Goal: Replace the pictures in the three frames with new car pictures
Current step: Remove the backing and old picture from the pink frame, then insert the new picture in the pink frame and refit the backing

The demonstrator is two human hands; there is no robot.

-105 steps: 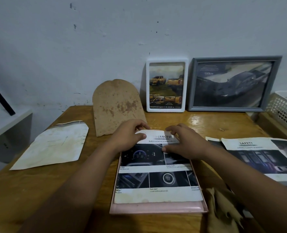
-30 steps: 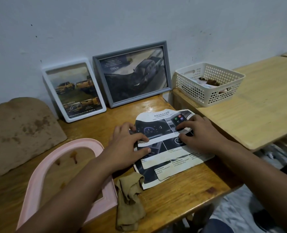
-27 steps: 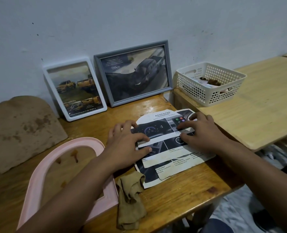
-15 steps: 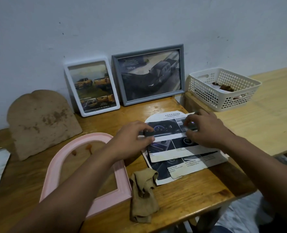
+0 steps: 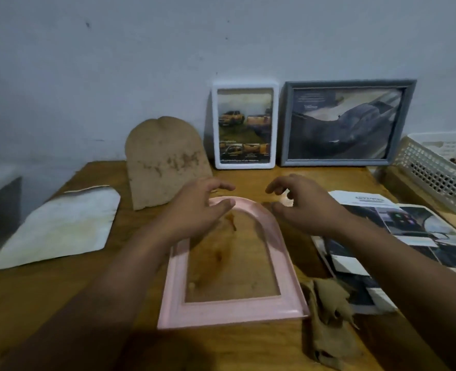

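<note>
A pink arched frame (image 5: 180, 306) lies flat on the wooden table (image 5: 34, 303), with no picture in it and wood showing through. My left hand (image 5: 194, 210) hovers over the arch's top left, fingers loosely spread, holding nothing. My right hand (image 5: 307, 204) hovers just right of the arch, also holding nothing. The new car pictures (image 5: 398, 236) lie in a stack to the right. An arched brown backing board (image 5: 165, 162) leans on the wall. A white frame (image 5: 245, 124) and a grey frame (image 5: 347, 121), both with car pictures, stand against the wall.
An old stained paper (image 5: 55, 226) lies at the left. A crumpled brown cloth (image 5: 331, 317) sits by the pink frame's lower right corner. A white plastic basket (image 5: 435, 167) stands on a lower table at the far right.
Both hands let go of the car pictures at the right and came over the pink frame. My view swung left, putting the pink frame at centre.
</note>
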